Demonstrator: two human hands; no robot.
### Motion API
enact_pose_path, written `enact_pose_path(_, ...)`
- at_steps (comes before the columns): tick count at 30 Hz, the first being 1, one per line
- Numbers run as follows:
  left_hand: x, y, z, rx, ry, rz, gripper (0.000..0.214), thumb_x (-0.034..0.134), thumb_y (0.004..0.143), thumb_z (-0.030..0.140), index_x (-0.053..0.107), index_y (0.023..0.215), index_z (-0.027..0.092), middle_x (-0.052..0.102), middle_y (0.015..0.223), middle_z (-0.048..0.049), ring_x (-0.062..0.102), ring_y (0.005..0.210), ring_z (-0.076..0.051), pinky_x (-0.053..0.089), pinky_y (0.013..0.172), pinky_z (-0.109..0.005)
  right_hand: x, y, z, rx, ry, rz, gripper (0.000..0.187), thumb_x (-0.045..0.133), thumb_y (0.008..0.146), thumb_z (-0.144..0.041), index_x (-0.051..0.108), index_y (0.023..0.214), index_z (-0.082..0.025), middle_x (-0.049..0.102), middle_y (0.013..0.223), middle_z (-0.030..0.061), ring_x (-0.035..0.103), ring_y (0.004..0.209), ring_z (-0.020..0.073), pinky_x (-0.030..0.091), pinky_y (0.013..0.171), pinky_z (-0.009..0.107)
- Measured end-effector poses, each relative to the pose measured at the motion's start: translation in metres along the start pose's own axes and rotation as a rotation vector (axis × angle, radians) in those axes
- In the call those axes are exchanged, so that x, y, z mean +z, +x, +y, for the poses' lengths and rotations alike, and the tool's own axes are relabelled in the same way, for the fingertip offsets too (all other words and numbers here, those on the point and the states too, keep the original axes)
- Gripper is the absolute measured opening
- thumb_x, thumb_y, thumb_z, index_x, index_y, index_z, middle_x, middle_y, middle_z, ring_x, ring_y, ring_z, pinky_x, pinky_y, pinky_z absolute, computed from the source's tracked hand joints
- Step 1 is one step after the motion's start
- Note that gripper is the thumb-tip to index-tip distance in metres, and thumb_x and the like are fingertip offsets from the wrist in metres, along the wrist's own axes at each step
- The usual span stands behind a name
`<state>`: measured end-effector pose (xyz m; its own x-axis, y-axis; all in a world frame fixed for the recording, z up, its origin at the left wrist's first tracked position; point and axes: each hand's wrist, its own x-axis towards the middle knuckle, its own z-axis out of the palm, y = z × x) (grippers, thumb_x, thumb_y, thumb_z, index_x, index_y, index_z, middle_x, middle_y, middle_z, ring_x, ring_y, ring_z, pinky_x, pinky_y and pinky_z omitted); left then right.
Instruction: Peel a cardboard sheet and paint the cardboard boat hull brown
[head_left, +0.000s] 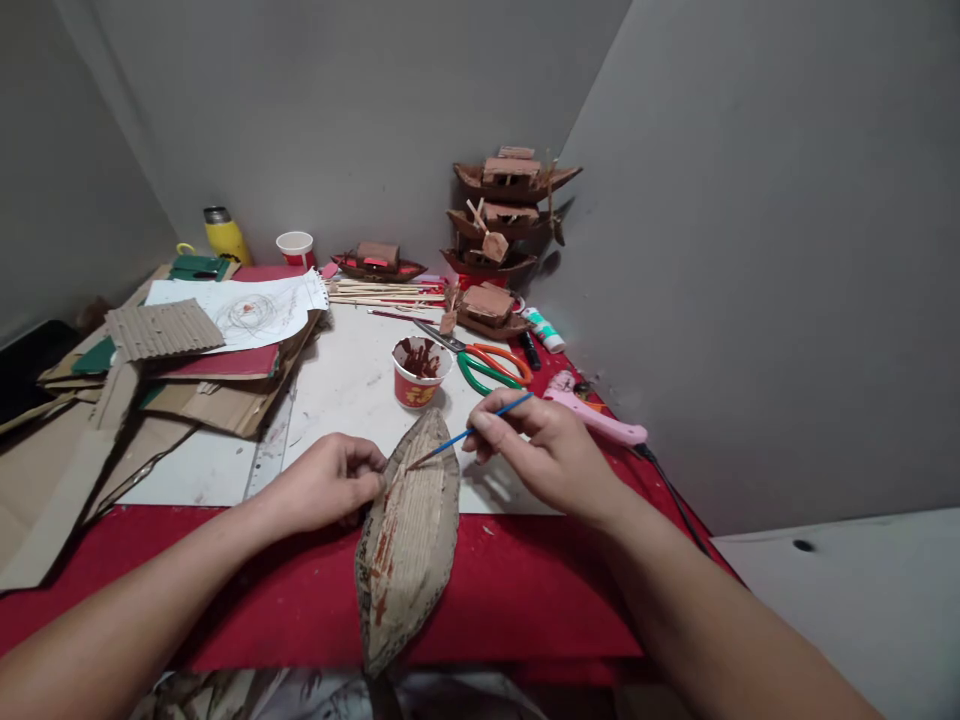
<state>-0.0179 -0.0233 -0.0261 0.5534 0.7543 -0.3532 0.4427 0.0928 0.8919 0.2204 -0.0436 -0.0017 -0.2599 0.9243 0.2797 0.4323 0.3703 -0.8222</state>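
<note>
Hands (551, 450) holding paintbrush (457, 438), boat-shaped cardboard (412, 540)

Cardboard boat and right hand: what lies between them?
In the head view, a blue paintbrush held in the right hand reaches the cardboard boat.

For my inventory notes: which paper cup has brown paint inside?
The nearer paper cup, left of the scissors, is smeared brown inside; the farther cup, by the yellow bottle, shows white.
</note>
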Motion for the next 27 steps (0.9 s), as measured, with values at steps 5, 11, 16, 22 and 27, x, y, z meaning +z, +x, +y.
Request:
enact_pose_path(5,0.0,-0.001,-0.001,0.03,0.026,0.007,0.017,0.049,0.067,0.018,0.061,0.079,0.014,0.045,0.049,0.0078,0.039,0.041,-0.008,0.031,0.04,-0.019,0.006,-0.002,-0.001,0.139,0.27,-0.075,0.029,0.054,0.089,-0.046,0.054,0.08,-0.018,0.067,0.065,0.0027,0.062,0.054,0.0133,0.052,0.054,0.025)
enact_pose_path(11,0.0,0.0,0.0,0.101,0.11,0.028,0.017,0.049,0.068,0.019,0.063,0.077,0.015,0.049,0.053,0.006,0.042,0.046,-0.01,0.028,0.043,-0.021,0.01,0.006,0.007,0.192,0.343,-0.078,0.037,0.06,0.082,-0.054,0.052,0.079,-0.018,0.068,0.066,0.0019,0.063,0.053,0.0122,0.052,0.054,0.024)
enact_pose_path(16,0.0,0.002,0.008,0.197,0.165,0.088,0.016,0.051,0.074,0.026,0.061,0.07,0.015,0.048,0.061,0.0042,0.042,0.058,-0.012,0.03,0.054,-0.022,0.02,0.006,0.007,0.211,0.429,-0.199,0.037,0.06,0.083,-0.054,0.051,0.079,-0.018,0.067,0.065,0.0009,0.064,0.054,0.0116,0.051,0.056,0.024)
enact_pose_path(22,0.0,0.003,0.008,0.217,0.135,0.064,0.02,0.047,0.075,0.028,0.05,0.059,0.017,0.038,0.056,0.0053,0.035,0.056,-0.011,0.027,0.052,-0.023,0.03,-0.001,0.0,0.167,0.42,-0.257,0.037,0.057,0.086,-0.053,0.056,0.081,-0.016,0.065,0.068,0.0005,0.064,0.058,0.0122,0.053,0.061,0.025)
enact_pose_path(27,-0.013,0.003,0.003,0.186,0.077,0.065,0.016,0.046,0.072,0.026,0.052,0.06,0.017,0.037,0.054,0.0058,0.034,0.053,-0.01,0.025,0.05,-0.023,0.023,0.003,0.001,0.138,0.365,-0.137,0.035,0.058,0.086,-0.051,0.058,0.08,-0.016,0.065,0.068,0.0019,0.064,0.058,0.0138,0.054,0.058,0.026)
